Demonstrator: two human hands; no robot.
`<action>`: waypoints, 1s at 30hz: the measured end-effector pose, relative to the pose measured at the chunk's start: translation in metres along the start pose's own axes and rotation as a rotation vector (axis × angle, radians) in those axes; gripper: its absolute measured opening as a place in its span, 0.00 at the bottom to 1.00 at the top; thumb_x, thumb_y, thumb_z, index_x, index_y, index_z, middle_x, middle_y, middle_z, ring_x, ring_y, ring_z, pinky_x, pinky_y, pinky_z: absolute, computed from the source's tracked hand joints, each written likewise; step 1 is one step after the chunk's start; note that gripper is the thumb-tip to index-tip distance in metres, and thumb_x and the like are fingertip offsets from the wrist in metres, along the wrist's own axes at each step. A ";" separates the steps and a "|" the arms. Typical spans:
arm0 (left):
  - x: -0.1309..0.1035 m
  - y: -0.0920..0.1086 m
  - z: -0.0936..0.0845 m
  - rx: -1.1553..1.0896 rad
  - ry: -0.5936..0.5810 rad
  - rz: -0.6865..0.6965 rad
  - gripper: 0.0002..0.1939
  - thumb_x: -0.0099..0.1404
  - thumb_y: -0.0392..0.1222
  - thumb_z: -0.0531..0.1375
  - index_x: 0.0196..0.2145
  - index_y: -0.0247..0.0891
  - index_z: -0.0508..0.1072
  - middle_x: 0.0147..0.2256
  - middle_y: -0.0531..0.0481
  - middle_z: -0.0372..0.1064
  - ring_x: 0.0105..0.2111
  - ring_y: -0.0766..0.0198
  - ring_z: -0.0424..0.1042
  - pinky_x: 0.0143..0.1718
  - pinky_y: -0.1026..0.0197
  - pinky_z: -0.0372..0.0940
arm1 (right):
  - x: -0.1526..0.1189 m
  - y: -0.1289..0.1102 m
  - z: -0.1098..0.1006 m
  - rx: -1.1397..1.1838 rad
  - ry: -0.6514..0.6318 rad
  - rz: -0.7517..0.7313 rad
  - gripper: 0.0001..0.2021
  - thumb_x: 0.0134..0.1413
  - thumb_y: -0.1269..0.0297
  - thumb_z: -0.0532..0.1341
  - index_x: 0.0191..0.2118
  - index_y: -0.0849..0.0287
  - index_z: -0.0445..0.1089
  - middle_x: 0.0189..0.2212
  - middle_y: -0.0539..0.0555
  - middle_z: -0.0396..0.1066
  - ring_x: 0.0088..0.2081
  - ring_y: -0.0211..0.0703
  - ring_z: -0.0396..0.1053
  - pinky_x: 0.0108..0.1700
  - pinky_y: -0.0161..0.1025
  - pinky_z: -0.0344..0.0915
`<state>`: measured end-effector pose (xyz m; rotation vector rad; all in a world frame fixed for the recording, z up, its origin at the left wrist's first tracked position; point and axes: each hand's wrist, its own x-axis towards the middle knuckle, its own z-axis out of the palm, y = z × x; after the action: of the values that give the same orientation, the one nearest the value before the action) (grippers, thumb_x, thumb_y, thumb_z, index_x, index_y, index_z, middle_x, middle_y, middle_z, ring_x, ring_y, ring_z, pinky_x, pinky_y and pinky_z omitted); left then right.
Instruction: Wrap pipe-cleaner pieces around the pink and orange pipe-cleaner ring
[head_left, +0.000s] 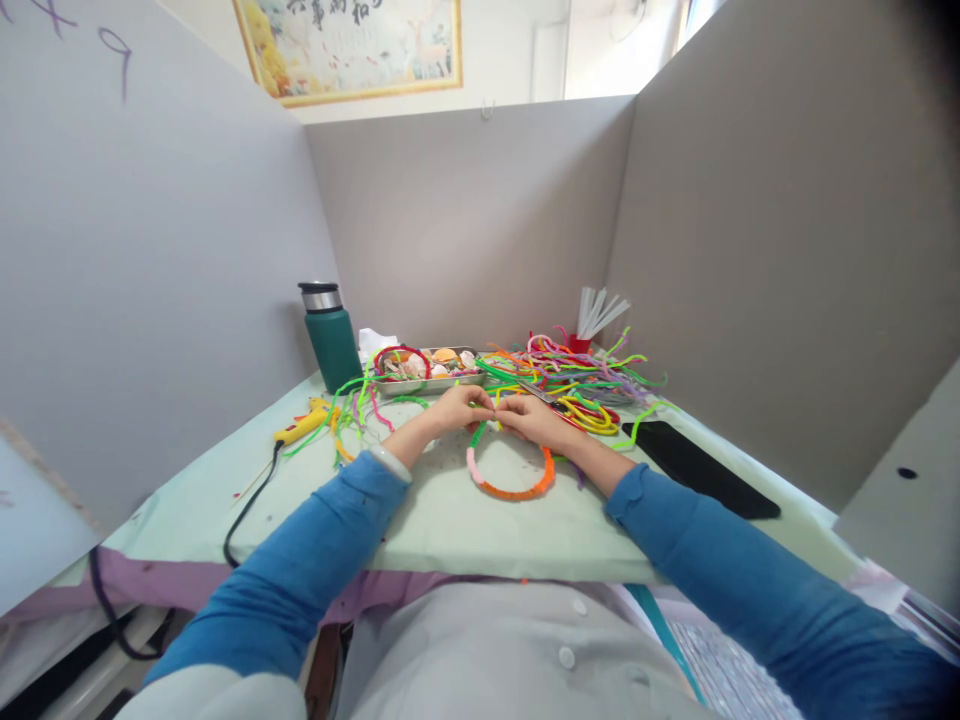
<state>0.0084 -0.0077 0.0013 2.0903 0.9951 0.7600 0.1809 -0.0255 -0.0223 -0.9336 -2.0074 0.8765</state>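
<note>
A fuzzy ring [517,493], orange, pale pink and green, hangs or lies over the middle of the table, with its top between my hands. My left hand [461,408] pinches at the green upper left part of the ring. Close beside it, fingertips nearly touching, my right hand [529,417] is closed at the ring's top right. A short yellow piece shows between the hands. What exactly the fingertips hold is too small to make out.
Behind my hands are a metal tray [450,383] of small decorations and a pile of coloured pipe cleaners [577,365]. A green bottle [332,345] and yellow glue gun [301,424] are left; a black phone-like slab [697,468] is right. Grey partitions surround the table.
</note>
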 end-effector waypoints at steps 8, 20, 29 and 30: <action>-0.001 0.000 0.000 0.019 -0.005 0.012 0.17 0.48 0.49 0.60 0.29 0.32 0.67 0.19 0.55 0.60 0.17 0.73 0.60 0.18 0.70 0.54 | -0.001 0.000 -0.001 -0.007 -0.011 -0.018 0.14 0.48 0.55 0.53 0.25 0.62 0.62 0.16 0.45 0.56 0.16 0.28 0.50 0.18 0.29 0.46; -0.002 0.002 0.000 0.034 -0.018 0.008 0.17 0.48 0.50 0.60 0.29 0.32 0.67 0.18 0.55 0.60 0.17 0.73 0.59 0.17 0.70 0.54 | -0.002 -0.003 -0.002 -0.045 -0.009 -0.008 0.13 0.47 0.57 0.53 0.24 0.62 0.62 0.16 0.46 0.56 0.17 0.29 0.51 0.19 0.30 0.47; -0.001 0.001 0.000 0.036 -0.020 0.013 0.18 0.48 0.51 0.59 0.30 0.32 0.67 0.18 0.55 0.60 0.16 0.74 0.59 0.17 0.70 0.53 | -0.002 -0.005 -0.001 -0.044 -0.002 -0.009 0.12 0.47 0.57 0.53 0.23 0.62 0.61 0.16 0.46 0.57 0.17 0.29 0.51 0.19 0.30 0.47; -0.002 0.001 0.000 0.039 -0.020 0.015 0.18 0.48 0.51 0.59 0.30 0.32 0.67 0.18 0.55 0.61 0.16 0.74 0.59 0.17 0.70 0.53 | -0.002 -0.004 -0.001 -0.047 -0.003 -0.007 0.12 0.47 0.57 0.53 0.23 0.62 0.61 0.16 0.46 0.57 0.17 0.29 0.51 0.19 0.30 0.47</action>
<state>0.0077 -0.0095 0.0021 2.1364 0.9918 0.7313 0.1816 -0.0292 -0.0189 -0.9508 -2.0411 0.8305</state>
